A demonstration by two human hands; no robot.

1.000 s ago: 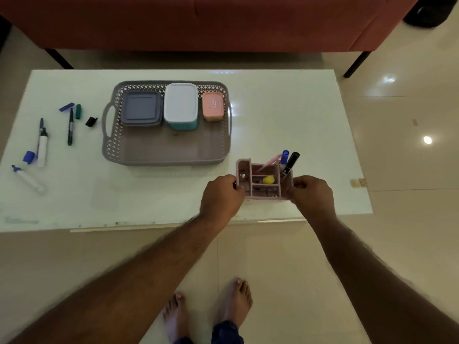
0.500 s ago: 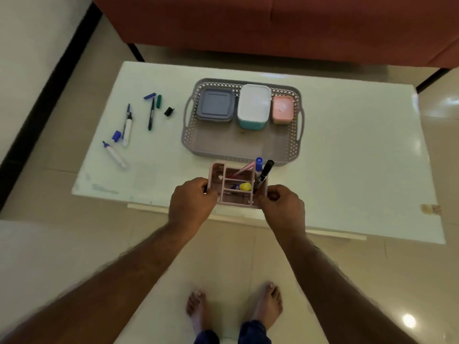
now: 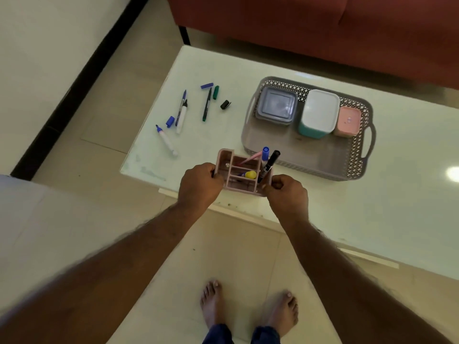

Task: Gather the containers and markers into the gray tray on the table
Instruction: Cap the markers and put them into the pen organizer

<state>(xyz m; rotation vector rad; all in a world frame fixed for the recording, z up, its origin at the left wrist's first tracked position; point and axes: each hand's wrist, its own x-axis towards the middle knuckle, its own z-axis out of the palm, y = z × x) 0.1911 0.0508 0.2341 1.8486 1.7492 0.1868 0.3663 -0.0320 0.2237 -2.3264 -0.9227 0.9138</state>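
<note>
Step in hand, as judged: moving the pink organizer (image 3: 242, 171) toward the gray tray (image 3: 293, 155). Left hand (image 3: 200, 186) grips its left wall, right hand (image 3: 285, 194) its right wall; the fingers of both are curled around the edges. The organizer sits at centre frame, at the near edge of the worktop (image 3: 397, 207), just beside the tray's near-left corner; lifted or resting cannot be told.

Next move probably calls for a level lift over the tray's perforated wall into the bare front half, since upright markers could tip out.

Appearance: pink plastic, several open compartments; holds a black marker (image 3: 269, 165), a blue-capped marker (image 3: 265, 153), a pink pen and a yellow-tipped item.

Tray already holds a gray lidded box (image 3: 277, 105), a white-lidded teal box (image 3: 319, 112) and a small pink box (image 3: 347, 121) along its far side.

Loose markers (image 3: 182, 112) and caps remain in the upper left, well apart from the tray.
</note>
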